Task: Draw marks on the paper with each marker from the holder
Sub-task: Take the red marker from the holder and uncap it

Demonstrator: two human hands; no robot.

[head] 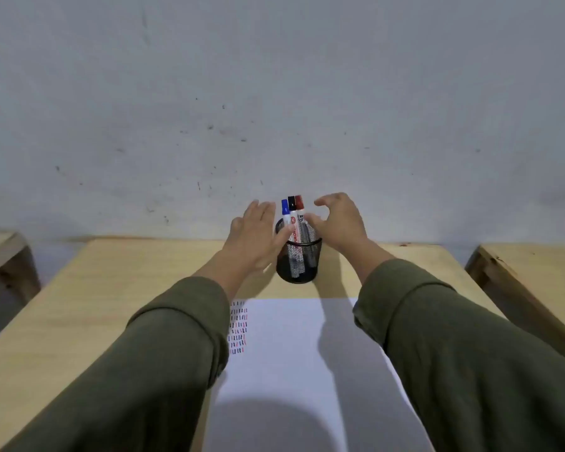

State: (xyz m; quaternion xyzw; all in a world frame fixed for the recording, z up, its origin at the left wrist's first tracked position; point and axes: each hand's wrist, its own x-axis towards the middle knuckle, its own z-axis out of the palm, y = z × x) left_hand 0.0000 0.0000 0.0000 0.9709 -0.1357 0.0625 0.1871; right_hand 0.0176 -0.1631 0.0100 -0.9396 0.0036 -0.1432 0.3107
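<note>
Where holder (298, 261) stands: 3 markers (293, 216), blue, black, red caps.

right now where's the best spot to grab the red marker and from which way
Pinch the red marker by its cap from above and lift straight up. It stands upright in the mesh holder, tight against the black marker, with the right hand already beside it.

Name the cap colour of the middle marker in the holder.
Black, on the middle marker, between the blue and red caps; clearest in the head view.
</note>
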